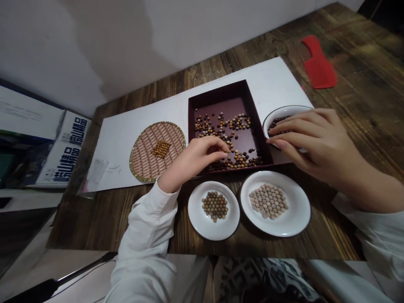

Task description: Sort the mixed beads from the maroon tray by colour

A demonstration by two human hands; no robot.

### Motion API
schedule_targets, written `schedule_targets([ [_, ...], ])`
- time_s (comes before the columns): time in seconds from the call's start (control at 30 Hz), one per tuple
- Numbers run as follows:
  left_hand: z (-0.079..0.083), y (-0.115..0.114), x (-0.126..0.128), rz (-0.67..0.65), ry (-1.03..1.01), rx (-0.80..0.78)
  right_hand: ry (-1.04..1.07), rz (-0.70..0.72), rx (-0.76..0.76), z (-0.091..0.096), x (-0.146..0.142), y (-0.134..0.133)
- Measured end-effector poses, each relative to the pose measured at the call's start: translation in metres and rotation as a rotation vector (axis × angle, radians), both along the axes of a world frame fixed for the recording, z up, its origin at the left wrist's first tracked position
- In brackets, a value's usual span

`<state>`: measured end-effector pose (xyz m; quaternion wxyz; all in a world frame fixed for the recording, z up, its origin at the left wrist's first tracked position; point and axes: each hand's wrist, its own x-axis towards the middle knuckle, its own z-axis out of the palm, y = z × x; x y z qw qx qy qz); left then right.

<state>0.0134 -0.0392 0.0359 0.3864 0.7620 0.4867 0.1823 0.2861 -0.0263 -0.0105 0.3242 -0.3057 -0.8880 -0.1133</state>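
Note:
My left hand (pixel 206 152) reaches over the near left part of a dark maroon box (pixel 259 122). Its thumb and fingertips come together just above mixed brown, yellow and pale beads (pixel 241 159); whatever is between them is too small to make out. My right hand (pixel 311 136) hovers at the box's right wall, over a white bowl (pixel 285 110) of dark beads (pixel 277 120). Its fingers are stretched out, with the thumb lower and apart, and they hide much of the bowl.
A round woven mat (pixel 147 147) bears yellow-brown beads (pixel 161 148). Nearer me, a small white plate (pixel 197 219) holds greenish-brown beads (pixel 215 206), and a larger white plate (pixel 298 214) holds pale beads (pixel 268 201). A red scoop (pixel 318 67) lies at the far right.

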Motion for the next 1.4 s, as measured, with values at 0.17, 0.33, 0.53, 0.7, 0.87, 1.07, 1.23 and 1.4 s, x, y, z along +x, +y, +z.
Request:
schedule_targets([
  [0.17,0.009,-0.014,-0.002,0.023,-0.116,-0.116,-0.017,0.031,0.018,-0.003,-0.001,0.001],
  [0.33,0.022,-0.046,-0.014,0.001,-0.025,-0.115,-0.034,0.021,0.028,0.001,0.003,0.000],
  [0.53,0.025,-0.084,-0.027,0.064,0.155,-0.056,-0.031,0.030,0.014,0.004,0.004,-0.003],
  [0.7,0.016,-0.107,-0.025,0.031,0.212,-0.087,-0.028,0.099,-0.004,0.002,0.001,-0.004],
  [0.87,0.001,-0.127,-0.026,-0.071,0.221,-0.086,-0.018,0.122,-0.037,0.001,0.002,-0.004],
  [1.07,-0.015,-0.138,-0.032,-0.043,0.225,-0.160,-0.026,0.122,-0.047,0.000,0.003,-0.002],
  [1.23,-0.005,-0.134,-0.018,0.037,0.236,-0.282,-0.019,0.133,-0.044,-0.001,0.002,-0.001],
  [1.4,0.005,-0.123,-0.001,0.110,0.303,-0.466,-0.039,0.149,-0.018,-0.001,0.000,-0.002],
])
